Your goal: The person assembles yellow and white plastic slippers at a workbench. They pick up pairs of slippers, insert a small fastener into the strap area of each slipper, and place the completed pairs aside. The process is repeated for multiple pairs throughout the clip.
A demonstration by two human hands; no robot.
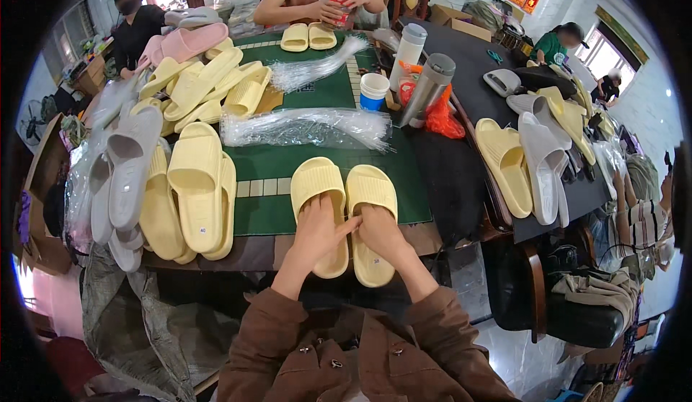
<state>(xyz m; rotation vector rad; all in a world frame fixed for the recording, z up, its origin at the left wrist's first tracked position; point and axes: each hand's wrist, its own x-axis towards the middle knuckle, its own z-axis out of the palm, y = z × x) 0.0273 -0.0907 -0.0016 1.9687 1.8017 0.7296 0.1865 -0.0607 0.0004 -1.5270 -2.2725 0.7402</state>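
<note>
Two pale yellow slide slippers lie side by side at the near table edge, toes pointing away from me and heels reaching past the edge. My left hand [317, 225] is tucked under the strap of the left slipper [317, 176], its thumb stretched across toward the other hand. Under the strap of the right slipper [372, 186] sits my right hand [382, 230]. Both hands hold the slippers from inside, and the straps hide the fingertips. A small size sticker shows on the right slipper's heel.
Yellow, grey and pink slippers [196, 186] pile up at left. Beyond my hands lie bundles of clear plastic ties [310, 126], a paper cup [373, 91] and a steel tumbler [430, 88]. More slippers [504, 164] rest on the right table. A co-worker's hands [339, 9] hold a red object.
</note>
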